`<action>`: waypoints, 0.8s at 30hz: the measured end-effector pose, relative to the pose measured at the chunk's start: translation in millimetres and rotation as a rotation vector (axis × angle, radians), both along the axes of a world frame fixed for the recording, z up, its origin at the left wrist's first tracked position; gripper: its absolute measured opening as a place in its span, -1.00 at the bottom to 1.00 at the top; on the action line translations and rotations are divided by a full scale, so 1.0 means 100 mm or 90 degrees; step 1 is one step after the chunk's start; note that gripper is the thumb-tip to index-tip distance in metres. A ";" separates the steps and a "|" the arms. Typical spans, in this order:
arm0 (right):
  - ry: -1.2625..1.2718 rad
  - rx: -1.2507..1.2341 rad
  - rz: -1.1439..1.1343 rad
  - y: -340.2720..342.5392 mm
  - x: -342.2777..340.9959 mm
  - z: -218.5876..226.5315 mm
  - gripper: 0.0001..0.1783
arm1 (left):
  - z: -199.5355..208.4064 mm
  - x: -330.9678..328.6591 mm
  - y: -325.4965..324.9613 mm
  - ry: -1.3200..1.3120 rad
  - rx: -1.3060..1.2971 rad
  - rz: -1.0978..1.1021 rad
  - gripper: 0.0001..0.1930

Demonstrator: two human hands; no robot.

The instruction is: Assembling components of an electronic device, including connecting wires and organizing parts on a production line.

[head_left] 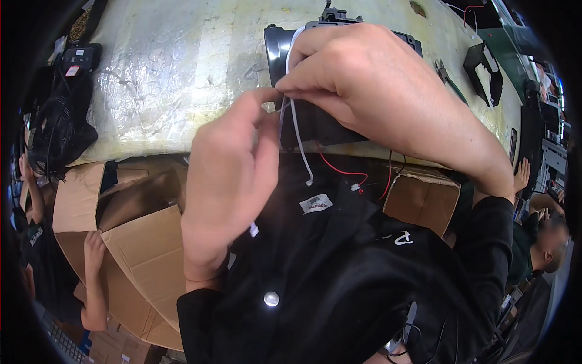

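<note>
A black plastic device [321, 128] lies at the table's near edge, partly hidden under my hands. My right hand [364, 76] reaches across it, thumb and fingers pinched on a thin white cable [297, 133]. Its loose end hangs toward me and carries a small white connector [310, 182]. My left hand [227, 161], a little blurred, is curled beside it. Its fingertips meet the cable at the right hand's pinch. Another white connector [253, 230] shows below the left palm. Red wires with a white plug [356, 187] trail from the device over my black clothing.
Cardboard boxes [142, 246] stand open below the table at left, another box [421, 197] at right. Pliers [448, 79] and a black frame-like part [484, 73] lie on the table's right. Black mesh [60, 130] sits at left. Other people [48, 267] are at both sides.
</note>
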State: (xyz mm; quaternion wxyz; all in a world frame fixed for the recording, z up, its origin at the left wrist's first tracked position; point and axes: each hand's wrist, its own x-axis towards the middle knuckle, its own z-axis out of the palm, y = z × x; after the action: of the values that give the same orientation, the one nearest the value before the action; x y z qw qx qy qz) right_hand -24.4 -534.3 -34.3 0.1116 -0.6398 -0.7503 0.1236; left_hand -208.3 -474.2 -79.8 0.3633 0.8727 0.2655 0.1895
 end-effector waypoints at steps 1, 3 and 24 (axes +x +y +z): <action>-0.003 0.001 -0.005 -0.01 0.02 -0.02 -0.86 | 0.05 0.03 0.03 -0.039 -0.267 0.039 -0.78; 0.108 0.041 -0.001 -0.01 0.04 -0.08 -0.85 | 0.05 0.00 0.12 -0.113 -0.621 0.056 -0.87; 0.306 0.036 -0.137 -0.12 0.05 -0.19 -0.70 | -0.39 0.07 0.12 -0.337 -0.629 0.002 -0.77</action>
State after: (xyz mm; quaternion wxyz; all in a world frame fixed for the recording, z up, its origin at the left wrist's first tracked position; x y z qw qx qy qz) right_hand -19.3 -546.0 -53.5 0.3170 -0.6647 -0.6332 0.2381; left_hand -201.1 -462.7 -118.7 0.7832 0.5209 0.2236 0.2554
